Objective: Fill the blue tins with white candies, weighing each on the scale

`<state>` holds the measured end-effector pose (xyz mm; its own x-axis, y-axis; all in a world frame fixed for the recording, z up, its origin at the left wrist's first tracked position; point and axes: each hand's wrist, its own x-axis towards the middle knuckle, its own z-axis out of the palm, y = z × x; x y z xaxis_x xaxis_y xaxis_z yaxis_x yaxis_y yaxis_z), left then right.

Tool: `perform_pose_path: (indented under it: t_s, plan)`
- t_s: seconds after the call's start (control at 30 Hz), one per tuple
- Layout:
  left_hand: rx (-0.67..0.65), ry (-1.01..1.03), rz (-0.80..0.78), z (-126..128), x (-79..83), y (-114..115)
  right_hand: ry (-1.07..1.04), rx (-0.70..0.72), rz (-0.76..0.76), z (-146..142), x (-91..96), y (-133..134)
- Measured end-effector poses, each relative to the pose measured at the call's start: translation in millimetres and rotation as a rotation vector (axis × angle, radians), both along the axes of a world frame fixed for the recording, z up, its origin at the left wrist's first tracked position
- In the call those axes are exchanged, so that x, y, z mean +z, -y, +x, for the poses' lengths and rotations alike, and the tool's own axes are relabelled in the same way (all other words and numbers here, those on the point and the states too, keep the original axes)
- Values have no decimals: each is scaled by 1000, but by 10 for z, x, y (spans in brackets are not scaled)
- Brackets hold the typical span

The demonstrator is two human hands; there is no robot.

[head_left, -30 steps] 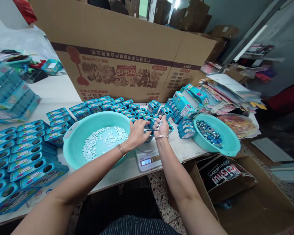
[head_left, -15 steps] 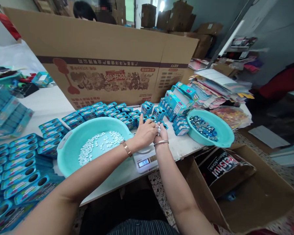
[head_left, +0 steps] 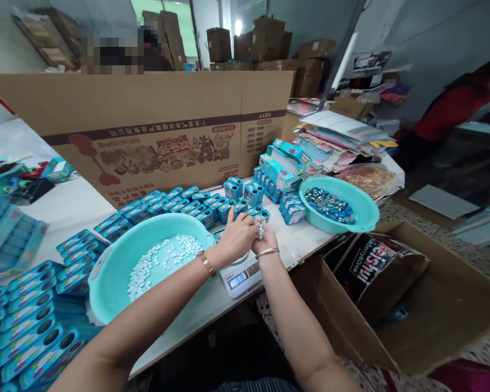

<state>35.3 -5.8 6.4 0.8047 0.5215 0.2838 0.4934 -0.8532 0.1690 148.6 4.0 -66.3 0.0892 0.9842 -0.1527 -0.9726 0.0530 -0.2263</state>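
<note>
My right hand point(head_left: 268, 240) is cupped palm up, closed around a small heap of white tablets point(head_left: 261, 231). My left hand point(head_left: 239, 235) meets it from the left, its curled fingers pressed on those tablets while one finger sticks up; its fingertips are partly hidden. Both hands are above a small white digital scale point(head_left: 247, 280) with a lit display. At the left, a turquoise basin point(head_left: 100, 288) holds more white tablets. Behind my hands stand rows of blue tins point(head_left: 206, 216) with round holes in their tops.
A second turquoise basin point(head_left: 369, 215) holds shiny blue and silver round pieces. Blue cartons point(head_left: 280, 169) and a paper stack point(head_left: 343, 133) stand behind it. A large cardboard sheet point(head_left: 167, 103) rises along the back. An open carton point(head_left: 445, 305) sits below the table's right edge.
The camera view has shifted, so the table scene sits lower and farther left. My hands stay together at the tablets above the scale.
</note>
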Motion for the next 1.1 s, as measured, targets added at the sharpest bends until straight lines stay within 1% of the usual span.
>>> perform_pose_path:
  t_s: [0.1, 0.17, 0.2, 0.27, 0.33, 0.4, 0.47, 0.63, 0.73, 0.77, 0.83, 0.9, 0.97, 1.03, 1.1]
  plan:
    - [27, 273, -164, -33, -15, -36, -62, -8, -63, 26, 49, 67]
    - [91, 442, -248, -103, -10, -114, -134, -31, -140, 45, 90, 128]
    - [135, 477, -263, -148, -8, -163, -173, -46, -183, 60, 109, 161]
    - [234, 418, -252, -243, -19, -257, -240, -86, -260, 103, 140, 222]
    - [324, 256, -198, -321, -55, -316, -283, -131, -323, 161, 159, 272]
    - [378, 103, -143, -367, -111, -329, -288, -176, -361, 225, 162, 309]
    - [393, 10, -115, -390, -169, -311, -272, -211, -382, 293, 151, 340]
    - [421, -80, -97, -448, -272, -272, -197, -316, -383, 503, 51, 462]
    - [380, -214, -105, -451, -301, -267, -134, -352, -364, 670, -57, 592]
    - [351, -237, -97, -425, -299, -262, -123, -362, -359, 728, -99, 642]
    - [284, -212, -66, -307, -275, -243, -103, -384, -346, 843, -186, 744]
    - [215, -136, -32, -101, -237, -219, -54, -411, -328, 948, -272, 841]
    - [149, -84, -12, 166, -217, -197, 17, -428, -308, 1035, -346, 927]
    - [96, -76, -5, 451, -252, -182, 65, -443, -295, 1100, -401, 997]
    - [68, -101, -3, 703, -351, -172, 81, -455, -297, 1146, -433, 1054]
